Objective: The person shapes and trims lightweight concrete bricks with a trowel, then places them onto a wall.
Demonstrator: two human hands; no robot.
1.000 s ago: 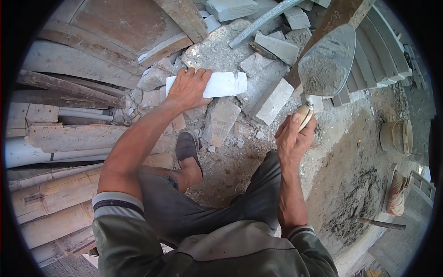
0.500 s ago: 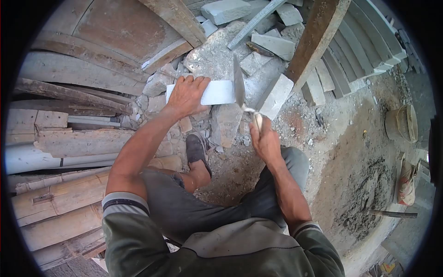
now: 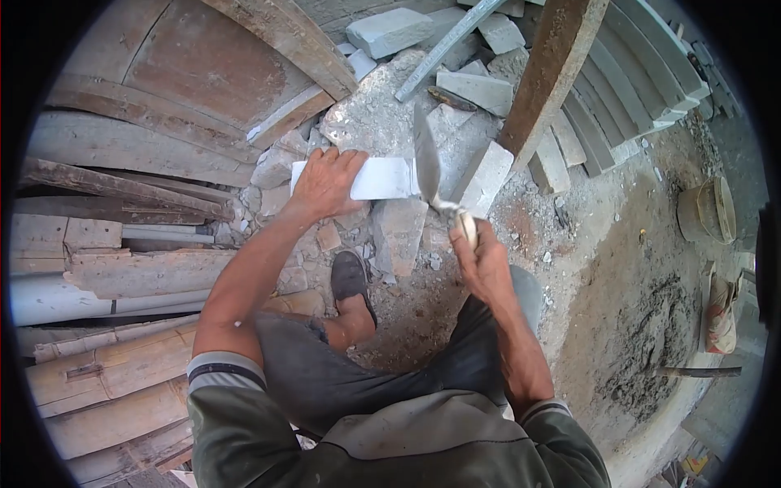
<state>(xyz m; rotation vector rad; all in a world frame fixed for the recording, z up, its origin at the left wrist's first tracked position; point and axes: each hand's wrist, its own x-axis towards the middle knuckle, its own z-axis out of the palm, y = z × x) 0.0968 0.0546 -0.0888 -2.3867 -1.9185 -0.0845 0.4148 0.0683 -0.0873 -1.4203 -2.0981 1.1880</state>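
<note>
A white rectangular block point(image 3: 382, 178) lies over the rubble in front of me. My left hand point(image 3: 327, 180) grips its left part, fingers wrapped over the far edge. My right hand point(image 3: 482, 254) is closed round the pale handle of a trowel point(image 3: 425, 150). The trowel's metal blade stands edge-on at the block's right end and overlaps it in this view. A thin line crosses the block's top close to that end. Just below the block sits a grey broken stone piece point(image 3: 398, 236), and another pale block point(image 3: 483, 177) leans to the right of the blade.
Broken blocks point(image 3: 390, 32) and a metal bar point(image 3: 443, 50) lie ahead. A wooden post point(image 3: 555, 77) rises at the right, beside stacked grey slabs point(image 3: 626, 81). Bamboo and planks point(image 3: 114, 366) line the left. A bucket point(image 3: 706, 211) and wet mortar point(image 3: 643, 350) are far right.
My right hand and the trowel have shifted slightly right and down. A thin line now shows near the block's right end. The left hand keeps its grip, and the whole view has moved a little.
</note>
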